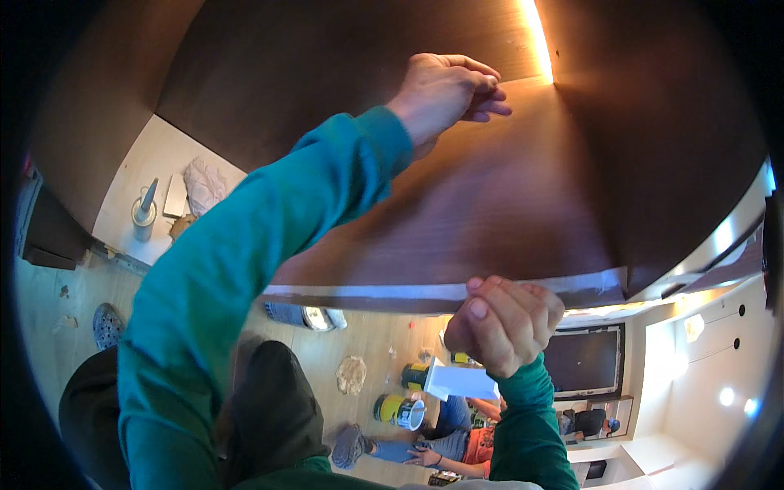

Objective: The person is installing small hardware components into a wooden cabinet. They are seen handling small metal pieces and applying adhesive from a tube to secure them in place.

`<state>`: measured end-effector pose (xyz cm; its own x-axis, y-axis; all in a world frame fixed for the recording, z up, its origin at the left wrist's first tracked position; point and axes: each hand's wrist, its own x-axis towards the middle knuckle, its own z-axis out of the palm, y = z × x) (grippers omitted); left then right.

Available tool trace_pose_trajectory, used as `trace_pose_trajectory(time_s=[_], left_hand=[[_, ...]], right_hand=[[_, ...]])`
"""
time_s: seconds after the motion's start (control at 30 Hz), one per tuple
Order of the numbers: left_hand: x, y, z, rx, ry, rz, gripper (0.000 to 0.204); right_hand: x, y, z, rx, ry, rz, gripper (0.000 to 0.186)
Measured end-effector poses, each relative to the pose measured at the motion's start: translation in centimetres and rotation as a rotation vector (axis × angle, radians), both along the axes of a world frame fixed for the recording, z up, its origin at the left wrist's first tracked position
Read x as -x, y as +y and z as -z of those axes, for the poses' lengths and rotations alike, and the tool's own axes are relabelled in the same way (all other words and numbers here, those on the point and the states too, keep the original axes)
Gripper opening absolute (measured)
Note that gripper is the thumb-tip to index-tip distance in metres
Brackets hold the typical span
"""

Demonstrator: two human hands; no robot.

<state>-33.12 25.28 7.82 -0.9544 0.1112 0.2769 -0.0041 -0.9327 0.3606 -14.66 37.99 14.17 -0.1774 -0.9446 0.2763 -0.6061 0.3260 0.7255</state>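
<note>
My left hand point(449, 94) is raised to a brown wood-grain panel point(506, 180), near a glowing light strip point(536, 41) at the inner corner. Its thumb and forefinger are pinched together while the other fingers stick out; anything between the tips is too small to make out. My right hand point(510, 322) is closed in a fist at the panel's near edge, over a pale edge strip point(392, 291). What it may hold is hidden. A white flat piece with a flanged end point(461, 382) shows just below the fist; I cannot tell whether the hand touches it.
On a pale ledge at left are a sealant cartridge with a nozzle point(144, 214) and a crumpled cloth point(204, 186). Yellow-and-black cans point(398, 411) stand on the floor below. A person in an orange top point(480, 447) sits there; another person point(590, 422) is farther back.
</note>
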Motion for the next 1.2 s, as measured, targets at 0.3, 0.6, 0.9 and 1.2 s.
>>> trace_pose_trajectory(time_s=[0.3, 0.6, 0.9, 1.2], left_hand=[[4.7, 4.9, -5.8, -0.117, 0.023, -0.011, 0.031], [5.1, 5.4, -6.9, -0.209, 0.068, -0.07, 0.026], [6.1, 5.3, -6.5, -0.124, 0.113, -0.12, 0.026], [8.3, 7.3, -7.2, -0.308, 0.09, -0.199, 0.009]], right_hand=[[-0.3, 0.3, -0.2, -0.04, -0.067, 0.071, 0.028], [0.0, 0.1, 0.0, -0.032, -0.035, 0.036, 0.028], [0.3, 0.4, 0.4, 0.013, -0.018, -0.001, 0.029], [0.1, 0.3, 0.6, 0.04, -0.022, 0.005, 0.033]])
